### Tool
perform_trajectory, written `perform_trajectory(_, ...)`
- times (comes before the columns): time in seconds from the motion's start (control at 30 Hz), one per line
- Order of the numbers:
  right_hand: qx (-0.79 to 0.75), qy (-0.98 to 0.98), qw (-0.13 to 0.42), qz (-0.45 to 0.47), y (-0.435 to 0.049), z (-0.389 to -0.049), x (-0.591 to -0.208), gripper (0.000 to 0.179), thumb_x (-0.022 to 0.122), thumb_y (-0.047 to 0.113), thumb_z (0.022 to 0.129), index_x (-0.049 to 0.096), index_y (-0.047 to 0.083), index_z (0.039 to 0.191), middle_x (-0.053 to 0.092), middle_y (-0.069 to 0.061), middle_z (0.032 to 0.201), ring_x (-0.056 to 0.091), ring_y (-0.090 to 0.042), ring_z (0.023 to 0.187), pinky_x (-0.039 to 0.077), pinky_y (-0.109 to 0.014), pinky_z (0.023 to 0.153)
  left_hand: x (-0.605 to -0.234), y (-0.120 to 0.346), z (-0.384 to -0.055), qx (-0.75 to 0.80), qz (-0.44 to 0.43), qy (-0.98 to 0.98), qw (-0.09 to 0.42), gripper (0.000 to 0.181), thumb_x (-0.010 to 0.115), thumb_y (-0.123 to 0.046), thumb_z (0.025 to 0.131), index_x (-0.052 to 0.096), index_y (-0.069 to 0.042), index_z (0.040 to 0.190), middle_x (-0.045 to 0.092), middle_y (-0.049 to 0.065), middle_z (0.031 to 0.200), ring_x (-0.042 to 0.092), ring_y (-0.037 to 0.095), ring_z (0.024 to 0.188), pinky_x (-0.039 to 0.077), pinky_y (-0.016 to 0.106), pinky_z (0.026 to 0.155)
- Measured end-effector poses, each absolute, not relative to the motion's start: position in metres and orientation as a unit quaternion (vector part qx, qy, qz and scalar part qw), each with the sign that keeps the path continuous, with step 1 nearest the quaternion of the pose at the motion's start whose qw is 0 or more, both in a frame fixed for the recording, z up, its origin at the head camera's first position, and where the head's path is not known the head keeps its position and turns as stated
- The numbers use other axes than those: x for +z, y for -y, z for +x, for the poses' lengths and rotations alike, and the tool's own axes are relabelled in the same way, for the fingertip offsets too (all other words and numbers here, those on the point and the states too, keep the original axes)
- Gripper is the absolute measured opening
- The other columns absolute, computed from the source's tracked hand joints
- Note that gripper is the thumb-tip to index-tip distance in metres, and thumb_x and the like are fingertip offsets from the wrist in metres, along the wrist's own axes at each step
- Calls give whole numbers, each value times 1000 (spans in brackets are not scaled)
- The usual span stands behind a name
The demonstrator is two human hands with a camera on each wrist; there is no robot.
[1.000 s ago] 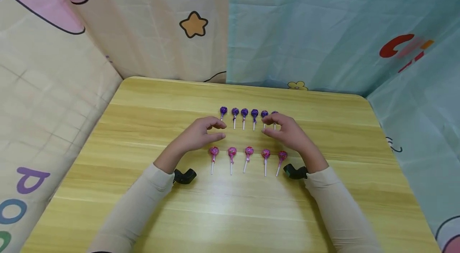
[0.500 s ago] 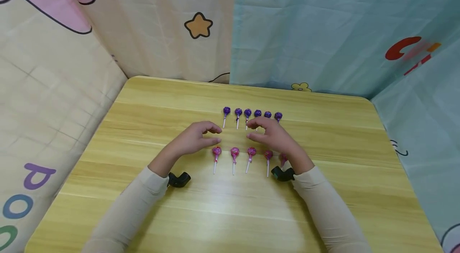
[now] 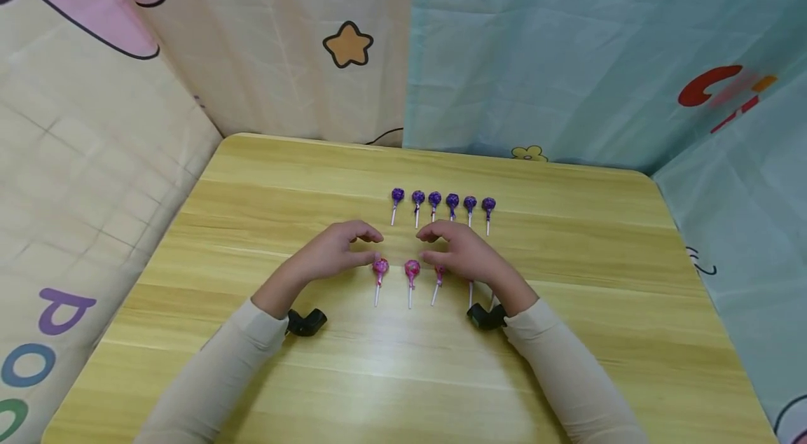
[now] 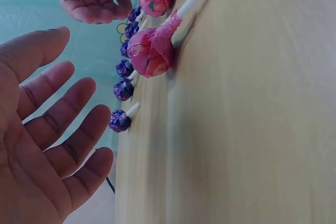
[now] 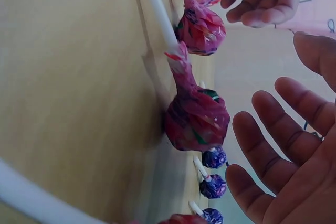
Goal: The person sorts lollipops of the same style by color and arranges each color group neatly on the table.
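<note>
sorted into two rows on table [image 3: 252, 374]: purple lollipops [image 3: 441, 200] beyond fingers, pink lollipops [image 3: 394, 267] just beneath. left hand [image 3: 328, 253] and right hand [image 3: 463, 253] loosely curled, empty; apparently little left.

Pale wooden counter [image 3: 265, 185], rounded far corners. Cloth curtains hang behind and at both sides: cream and pink curtain [image 3: 189, 45] to the left with an orange star [image 3: 345, 45], teal curtain [image 3: 567, 45] to the right with a small yellow flower [image 3: 528, 153] near the counter edge.
</note>
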State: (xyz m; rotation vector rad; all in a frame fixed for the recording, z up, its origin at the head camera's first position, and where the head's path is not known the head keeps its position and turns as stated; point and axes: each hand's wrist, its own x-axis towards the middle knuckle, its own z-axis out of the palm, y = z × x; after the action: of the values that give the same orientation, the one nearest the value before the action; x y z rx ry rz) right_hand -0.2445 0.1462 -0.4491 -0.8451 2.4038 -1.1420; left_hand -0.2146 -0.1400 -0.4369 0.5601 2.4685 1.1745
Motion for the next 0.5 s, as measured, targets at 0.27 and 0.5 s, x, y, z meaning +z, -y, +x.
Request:
perform_trajectory(0.27, -376, -854, 186, -308, -137, -240, -452, 34, 72, 23, 92, 66, 6, 120, 66, -6, 118, 60, -22, 110, 48, -43, 98, -443, 139, -211, 398, 198, -878, 175, 36, 73, -23, 92, 66, -6, 123, 65, 7, 123, 57, 25, 118, 45, 46, 101)
perform_trajectory(0.5, -360, -857, 185, -320, -134, -238, -453, 35, 73, 30, 92, 67, 7, 118, 66, -4, 114, 59, -19, 107, 48, -41, 96, -442, 137, -209, 390, 204, -882, 169, 37, 74, -25, 92, 66, -5, 122, 65, 8, 121, 58, 26, 117, 45, 45, 101)
